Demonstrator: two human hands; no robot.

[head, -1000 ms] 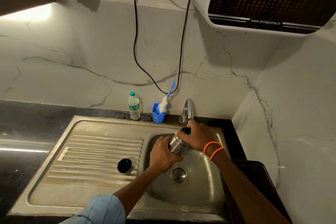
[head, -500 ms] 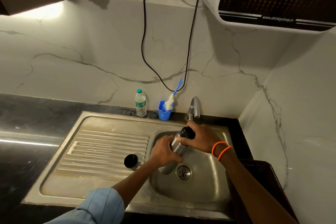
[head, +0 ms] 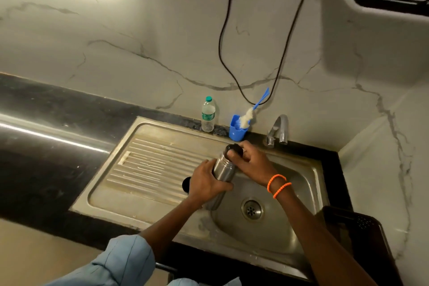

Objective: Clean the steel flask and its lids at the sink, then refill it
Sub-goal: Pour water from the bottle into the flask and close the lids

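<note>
At frame centre, the left hand (head: 204, 181) is gripping the tilted steel flask (head: 222, 169) while the right hand (head: 249, 160) is pinching its black inner lid (head: 234, 149) at the upper end.

The flask (head: 222, 169) is showing brushed steel with a dull sheen, its lid (head: 235, 149) looking like black plastic, though blur makes that uncertain. The sink (head: 148, 158) is gleaming as ribbed, scuffed steel, and the dark desk (head: 46, 127) is shining glossy beside the clear plastic bottle (head: 208, 115).
</note>
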